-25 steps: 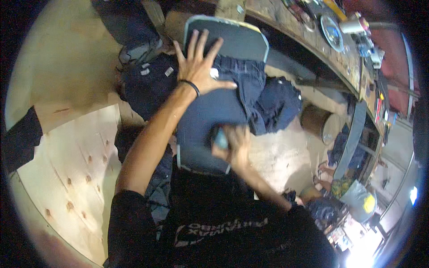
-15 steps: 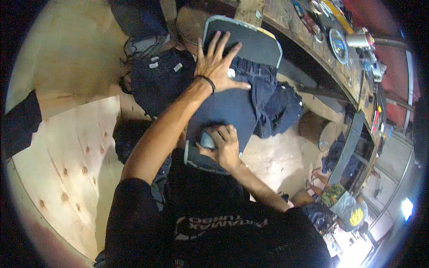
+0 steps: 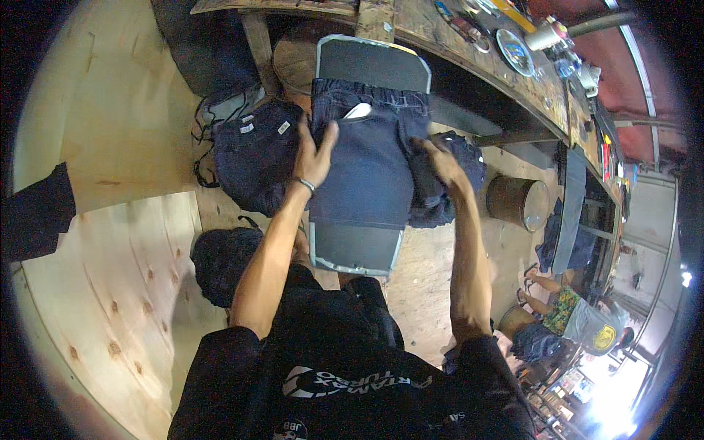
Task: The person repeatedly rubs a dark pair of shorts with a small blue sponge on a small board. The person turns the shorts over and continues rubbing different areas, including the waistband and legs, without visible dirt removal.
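A dark blue denim garment (image 3: 363,172) with a gathered elastic waistband (image 3: 367,95) is pulled over a long grey board (image 3: 352,249). The board's rounded ends show beyond the cloth, far and near. A small white piece (image 3: 358,111) lies just below the waistband; its kind I cannot make out. At the garment's left edge, my left hand (image 3: 315,158) is open, thumb and fingers apart and somewhat blurred. On the right side, my right hand (image 3: 444,163) has its fingers curled on the loose cloth, partly hidden.
More dark garments (image 3: 257,150) with small white tags lie left of the board, and another dark pile (image 3: 227,264) sits nearer. A worn wooden bench (image 3: 499,81) carries tools and a dish (image 3: 515,53). A round drum (image 3: 519,202) stands right; farther off, a person (image 3: 579,319) sits.
My left hand has come back from the board's far end to the garment's left edge. My right hand has left the near end, and the rounded bluish object it held is out of sight.
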`<move>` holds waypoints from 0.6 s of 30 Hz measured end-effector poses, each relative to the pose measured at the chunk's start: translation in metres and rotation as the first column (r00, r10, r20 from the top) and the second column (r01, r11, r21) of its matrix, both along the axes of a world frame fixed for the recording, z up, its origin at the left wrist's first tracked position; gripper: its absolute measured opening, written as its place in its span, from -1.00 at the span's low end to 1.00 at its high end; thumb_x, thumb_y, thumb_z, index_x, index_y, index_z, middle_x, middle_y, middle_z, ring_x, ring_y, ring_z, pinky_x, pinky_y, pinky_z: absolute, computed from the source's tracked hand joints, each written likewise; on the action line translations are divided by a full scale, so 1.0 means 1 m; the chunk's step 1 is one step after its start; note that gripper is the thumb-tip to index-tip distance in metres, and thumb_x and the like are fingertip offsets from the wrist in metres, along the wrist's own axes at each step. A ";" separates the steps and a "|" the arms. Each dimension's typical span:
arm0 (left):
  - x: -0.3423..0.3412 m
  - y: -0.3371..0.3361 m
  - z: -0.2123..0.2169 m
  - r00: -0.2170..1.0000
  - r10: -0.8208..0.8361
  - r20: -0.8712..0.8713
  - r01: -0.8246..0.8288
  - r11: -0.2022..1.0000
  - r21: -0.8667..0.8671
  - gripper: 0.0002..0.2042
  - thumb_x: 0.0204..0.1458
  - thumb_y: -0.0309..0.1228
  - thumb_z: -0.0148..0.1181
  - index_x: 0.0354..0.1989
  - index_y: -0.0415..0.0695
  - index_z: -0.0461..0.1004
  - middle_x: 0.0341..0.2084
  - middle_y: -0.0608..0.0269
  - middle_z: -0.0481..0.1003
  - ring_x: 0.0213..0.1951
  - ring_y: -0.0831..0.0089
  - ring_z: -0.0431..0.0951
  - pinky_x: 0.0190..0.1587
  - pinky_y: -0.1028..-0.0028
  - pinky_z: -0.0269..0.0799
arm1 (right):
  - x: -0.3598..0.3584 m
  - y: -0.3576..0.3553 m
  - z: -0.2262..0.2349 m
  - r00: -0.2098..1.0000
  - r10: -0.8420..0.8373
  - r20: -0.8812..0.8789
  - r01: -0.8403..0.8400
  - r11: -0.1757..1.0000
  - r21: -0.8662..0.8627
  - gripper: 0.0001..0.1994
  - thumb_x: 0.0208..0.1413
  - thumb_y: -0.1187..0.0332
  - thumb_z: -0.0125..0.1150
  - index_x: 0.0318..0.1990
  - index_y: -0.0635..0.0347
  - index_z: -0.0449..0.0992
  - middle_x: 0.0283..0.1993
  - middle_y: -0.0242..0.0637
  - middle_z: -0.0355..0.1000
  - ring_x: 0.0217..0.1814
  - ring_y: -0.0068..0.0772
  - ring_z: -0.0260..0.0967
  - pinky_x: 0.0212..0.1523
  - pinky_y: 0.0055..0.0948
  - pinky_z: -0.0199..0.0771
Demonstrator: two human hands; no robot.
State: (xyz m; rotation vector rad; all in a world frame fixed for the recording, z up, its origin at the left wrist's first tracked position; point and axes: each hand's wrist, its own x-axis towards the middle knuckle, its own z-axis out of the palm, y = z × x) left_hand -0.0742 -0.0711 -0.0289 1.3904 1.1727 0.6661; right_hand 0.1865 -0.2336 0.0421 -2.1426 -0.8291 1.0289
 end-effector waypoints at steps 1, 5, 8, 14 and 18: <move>-0.012 -0.018 -0.010 1.000 0.002 0.007 -0.002 1.000 0.026 -0.07 0.38 0.18 0.15 0.52 -0.52 0.09 0.49 -0.50 0.20 0.53 -0.13 0.24 0.55 0.14 0.13 | 0.004 -0.004 -0.003 0.978 0.036 -0.206 -0.042 0.999 -0.027 -0.32 0.40 -0.07 0.08 0.47 0.25 0.46 0.55 -0.02 0.37 0.59 -0.12 0.26 0.62 -0.25 0.07; -0.065 -0.106 -0.002 0.986 -0.148 -0.079 0.140 0.985 -0.099 -0.18 0.48 0.10 0.02 0.53 -0.48 0.09 0.50 -0.43 0.23 0.54 -0.10 0.24 0.55 0.15 0.13 | -0.026 -0.068 -0.020 0.921 0.021 -0.389 -0.070 0.991 -0.112 -0.28 0.46 -0.16 0.05 0.46 0.33 0.45 0.56 -0.02 0.36 0.59 -0.11 0.27 0.63 -0.19 0.08; -0.119 -0.180 0.049 0.912 -0.255 -0.323 0.235 0.967 -0.100 -0.30 0.49 -0.07 0.10 0.56 -0.38 0.13 0.47 -0.22 0.33 0.50 0.01 0.31 0.54 0.14 0.16 | -0.075 -0.162 -0.012 0.837 0.360 -0.413 -0.411 0.911 -0.038 -0.34 0.53 -0.16 -0.01 0.42 0.26 0.50 0.45 -0.02 0.49 0.48 -0.13 0.40 0.55 -0.17 0.27; -0.129 -0.245 0.112 0.297 -0.951 0.081 0.914 0.259 -0.313 -0.51 0.36 -0.15 0.28 0.27 -0.28 0.47 0.10 -0.18 0.63 0.13 -0.02 0.66 0.26 0.07 0.53 | -0.116 -0.358 0.072 0.864 -0.193 -0.465 -0.067 0.871 -0.487 -0.41 0.56 -0.06 -0.02 0.37 0.28 0.55 0.47 0.00 0.46 0.54 -0.07 0.33 0.59 -0.17 0.20; 0.009 -0.259 0.111 0.331 -0.865 0.376 0.928 0.370 0.035 -0.33 0.42 -0.19 0.18 0.54 -0.37 0.16 0.39 -0.32 0.39 0.48 -0.07 0.35 0.54 0.12 0.20 | -0.066 -0.400 0.116 0.811 -0.585 -0.014 0.482 0.681 -0.551 -0.43 0.55 -0.06 0.03 0.37 0.24 0.56 0.34 -0.15 0.54 0.37 -0.19 0.42 0.44 -0.22 0.30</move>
